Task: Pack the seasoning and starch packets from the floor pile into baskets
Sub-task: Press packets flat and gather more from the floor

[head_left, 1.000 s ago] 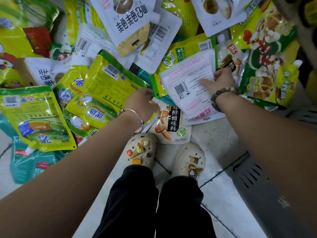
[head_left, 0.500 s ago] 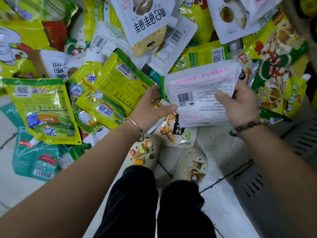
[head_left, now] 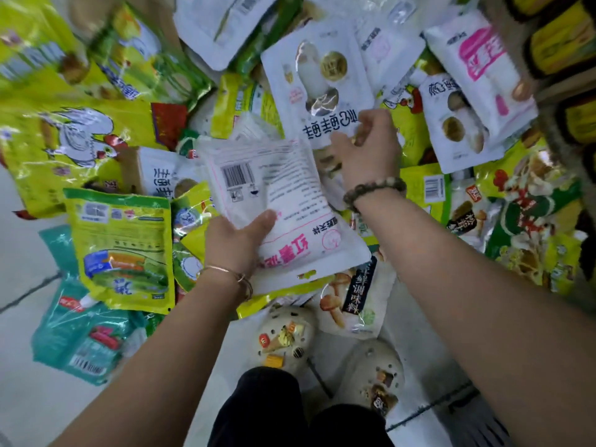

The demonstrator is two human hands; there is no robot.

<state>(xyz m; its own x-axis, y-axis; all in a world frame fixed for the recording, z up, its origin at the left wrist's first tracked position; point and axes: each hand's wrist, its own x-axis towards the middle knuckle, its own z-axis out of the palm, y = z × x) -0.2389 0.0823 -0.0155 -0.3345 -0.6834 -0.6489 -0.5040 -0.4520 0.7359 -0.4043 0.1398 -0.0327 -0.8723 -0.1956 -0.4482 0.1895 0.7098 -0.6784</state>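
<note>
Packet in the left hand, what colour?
White packet in the left hand, pink-red lettering, black barcode. Head view, the only one.

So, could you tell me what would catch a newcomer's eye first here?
Probably the white packet with pink lettering, held by the left hand at the centre, above a floor pile of mostly yellow-green packets. Just beyond it, the right hand curls at the lower edge of a white mushroom packet. Cream clogs with charms show at the bottom.
</note>
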